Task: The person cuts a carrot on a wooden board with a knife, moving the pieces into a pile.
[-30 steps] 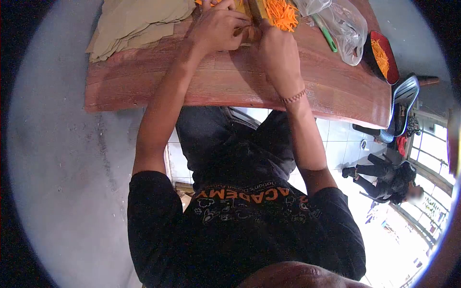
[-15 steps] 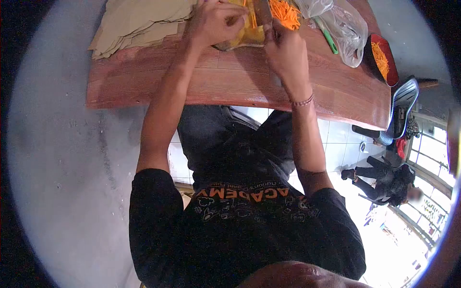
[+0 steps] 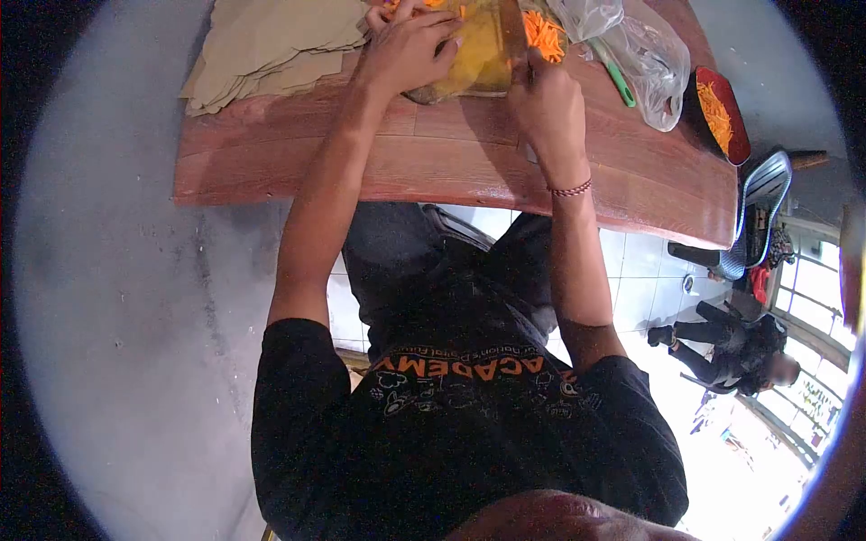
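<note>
My right hand (image 3: 548, 101) is closed around the handle of a knife (image 3: 512, 32), whose broad blade points away from me over a yellowish cutting board (image 3: 478, 77). A heap of orange carrot strips (image 3: 544, 38) lies just right of the blade. My left hand (image 3: 410, 47) rests over the board's left side, its thumb apart from its bent fingers. Orange carrot pieces (image 3: 391, 5) show by those fingertips, partly covered by the hand and cut off by the frame's top edge.
Brown paper sheets (image 3: 271, 50) are stacked at the table's left. On the right lie a clear plastic bag (image 3: 663, 77) and a green-handled tool (image 3: 619, 81). A red tray (image 3: 738, 135) holds more carrot strips. Beyond stand a chair (image 3: 762, 212) and another person (image 3: 731, 338).
My left hand has shifted away from the blade, its thumb and fingers spreading from a pinch. More bare board shows between the hands. The knife has moved slightly right.
</note>
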Motion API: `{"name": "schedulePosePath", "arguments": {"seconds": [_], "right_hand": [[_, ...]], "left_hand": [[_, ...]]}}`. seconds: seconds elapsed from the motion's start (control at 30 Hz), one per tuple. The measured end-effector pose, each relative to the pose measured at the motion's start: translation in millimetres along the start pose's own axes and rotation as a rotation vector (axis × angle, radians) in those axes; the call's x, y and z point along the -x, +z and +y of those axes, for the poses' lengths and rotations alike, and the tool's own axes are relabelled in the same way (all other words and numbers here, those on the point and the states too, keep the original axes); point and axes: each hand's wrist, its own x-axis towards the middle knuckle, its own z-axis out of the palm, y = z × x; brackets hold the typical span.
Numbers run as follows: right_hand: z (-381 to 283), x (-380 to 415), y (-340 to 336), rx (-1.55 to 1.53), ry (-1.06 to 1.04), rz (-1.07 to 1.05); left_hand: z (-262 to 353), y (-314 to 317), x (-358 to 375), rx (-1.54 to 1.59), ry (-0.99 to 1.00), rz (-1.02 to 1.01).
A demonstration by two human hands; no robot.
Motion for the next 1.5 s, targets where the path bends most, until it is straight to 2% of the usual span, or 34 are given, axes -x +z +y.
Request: {"name": "schedulePosePath", "arguments": {"seconds": [0.13,0.17,0.27,0.5,0.67,0.77,0.9,0.97,1.1,1.17,1.27,1.5], "right_hand": [[-5.9,2.6,10.5,-0.053,0.004,-0.084],[-8.1,4.6,11.2,-0.062,-0.056,-0.064],[-13.3,5.5,15.8,-0.036,0.009,-0.093],[-18.6,8.6,11.5,-0.030,-0.035,-0.083],[-14.5,-1.0,23.3,0.074,-0.094,-0.065],[-20.2,-14.0,20.6,0.163,-0.168,-0.084],[-14.4,-34.2,27.7,0.098,-0.176,-0.106],[-4.9,-37.8,35.8,0.118,-0.132,-0.013],[4.3,-33.9,20.4,0.055,-0.071,-0.041],[0.4,-26.3,10.1,0.009,0.039,-0.017],[-10.6,-17.1,2.1,-0.018,-0.025,0.009],[-9.8,-8.5,13.2,-0.029,-0.041,-0.035]], "left_hand": [[1.7,1.8,-0.6,-0.002,0.014,-0.001],[2.2,0.9,-0.4,-0.035,0.010,-0.014],[4.7,-2.0,-0.9,-0.053,0.015,0.004],[-5.1,9.1,-2.6,0.009,0.078,0.029],[6.1,-3.7,-5.2,-0.018,-0.004,-0.049],[2.5,-5.4,-5.5,-0.060,0.034,-0.091],[4.3,-7.6,-4.9,-0.085,0.029,-0.096],[4.4,-5.7,-1.6,-0.028,0.053,-0.064],[6.7,-2.4,-0.1,0.012,0.082,-0.058],[7.6,1.5,1.7,0.119,0.089,0.005],[1.3,10.2,-1.8,0.290,0.046,0.070],[-19.6,-2.6,-3.4,0.037,-0.097,0.317]]}}
